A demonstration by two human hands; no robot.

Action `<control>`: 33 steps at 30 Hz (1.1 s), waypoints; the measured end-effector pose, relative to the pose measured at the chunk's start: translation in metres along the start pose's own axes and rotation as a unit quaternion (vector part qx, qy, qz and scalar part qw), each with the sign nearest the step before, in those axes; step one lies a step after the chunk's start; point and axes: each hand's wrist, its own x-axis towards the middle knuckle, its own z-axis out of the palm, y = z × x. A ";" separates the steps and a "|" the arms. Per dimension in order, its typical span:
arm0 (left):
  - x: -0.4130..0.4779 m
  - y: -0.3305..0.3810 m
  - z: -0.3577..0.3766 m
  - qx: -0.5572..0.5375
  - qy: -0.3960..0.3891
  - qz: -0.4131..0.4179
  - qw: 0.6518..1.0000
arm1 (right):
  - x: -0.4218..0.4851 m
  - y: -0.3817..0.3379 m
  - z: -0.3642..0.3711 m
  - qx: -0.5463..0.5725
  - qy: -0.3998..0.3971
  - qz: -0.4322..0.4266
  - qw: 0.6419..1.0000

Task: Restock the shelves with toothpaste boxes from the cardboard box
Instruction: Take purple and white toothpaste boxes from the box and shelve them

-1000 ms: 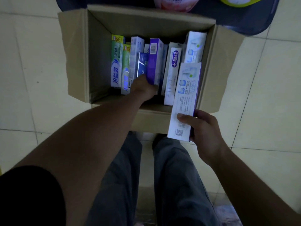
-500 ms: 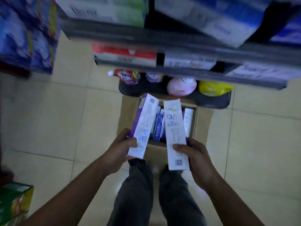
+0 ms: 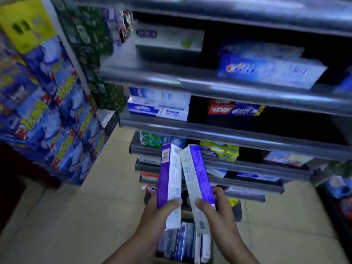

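Store aisle stuff first: your head view has a beige tiled floor (image 3: 76, 216) at the bottom, grey metal shelves (image 3: 209, 86) stepping down across the right side, and a tall stack of blue packs (image 3: 53, 115) on the left, all pretty motion-blurred. On the shelves you've already got stock lying flat: a blue and white carton (image 3: 266, 67) up high, a white and blue stack (image 3: 160, 105) one level down with a red carton (image 3: 228, 109) to its right, and green ones (image 3: 152, 140) below that. Your left hand (image 3: 162, 212) is curled round the bottom end of a purple and white toothpaste box (image 3: 169, 174), thumb across the white face, box standing roughly upright with a barcode near the top. Your right hand (image 3: 219, 210) grips a second toothpaste box (image 3: 198, 176) the same way, white face to the left, purple to the right, tilted so its top leans toward the other one. The two tops come really close; can't tell if they actually touch. Both are held up in front of the lower shelves, not on any of them. Right under your hands sits the cardboard box (image 3: 163, 261) on the floor, with more cartons (image 3: 182, 241) standing on end inside it, blue and white mostly.
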 end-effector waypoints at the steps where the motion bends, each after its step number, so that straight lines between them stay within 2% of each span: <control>1: -0.009 0.013 0.005 -0.002 -0.010 0.021 1.000 | -0.006 -0.013 0.000 -0.013 0.009 -0.029 0.999; 5: -0.031 0.056 0.024 -0.035 -0.038 0.069 0.996 | -0.025 -0.052 0.007 -0.068 0.033 -0.132 0.988; 9: -0.045 0.091 0.039 -0.067 -0.098 0.104 0.987 | -0.035 -0.087 0.004 -0.087 0.099 -0.217 0.967; 13: -0.050 0.117 0.047 -0.073 -0.170 0.152 0.971 | -0.044 -0.115 -0.005 -0.119 0.161 -0.272 0.941; 16: -0.053 0.132 0.057 -0.069 -0.194 0.170 0.964 | -0.048 -0.131 -0.007 -0.116 0.169 -0.293 0.934; 19: -0.056 0.140 0.064 -0.089 -0.205 0.158 0.962 | -0.054 -0.142 -0.014 -0.098 0.157 -0.298 0.936; 21: -0.058 0.143 0.067 -0.112 -0.216 0.137 0.960 | -0.056 -0.144 -0.022 -0.049 0.119 -0.282 0.951; 25: -0.059 0.143 0.072 -0.155 -0.198 0.106 0.962 | -0.052 -0.142 -0.039 0.079 0.048 -0.182 0.979; 28: -0.058 0.144 0.076 -0.149 -0.190 0.104 0.965 | -0.047 -0.138 -0.050 0.113 -0.025 -0.130 0.985; 31: -0.055 0.145 0.076 -0.125 -0.145 0.128 0.973 | -0.040 -0.138 -0.067 0.116 -0.042 -0.115 0.986; 33: -0.054 0.152 0.072 -0.088 -0.074 0.159 0.981 | -0.034 -0.143 -0.084 0.132 -0.037 -0.125 0.983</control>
